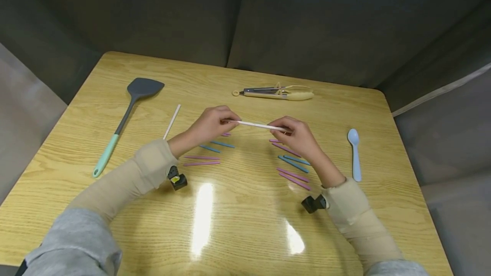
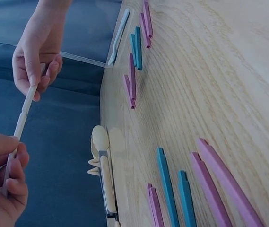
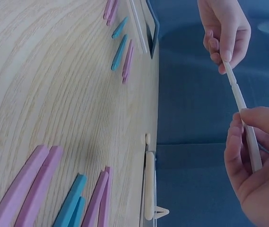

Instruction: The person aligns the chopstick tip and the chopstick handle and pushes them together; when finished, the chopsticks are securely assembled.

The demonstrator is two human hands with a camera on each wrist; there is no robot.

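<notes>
Above the table, my left hand (image 1: 215, 122) pinches one end of a thin white stick (image 2: 18, 127) between thumb and fingers. Opposite it, my right hand (image 1: 296, 134) pinches another white stick (image 3: 252, 149) in line with the first. Their notched ends meet at a seam between the hands, in both wrist views. Below the left hand lie blue sticks (image 1: 222, 144) and pink sticks (image 1: 201, 163). Near the right hand are more blue sticks (image 1: 295, 165) and pink sticks (image 1: 294, 180), mostly in pairs. A loose white stick (image 1: 171, 122) rests left of the left hand.
A dark spatula (image 1: 132, 104) with a mint handle lies at the left of the wooden table (image 1: 238, 225). Cream-coloured tongs (image 1: 276, 93) lie near the back edge, beyond the hands. At the right is a light blue spoon (image 1: 355, 154). Dark curtains (image 1: 172, 16) hang behind the table.
</notes>
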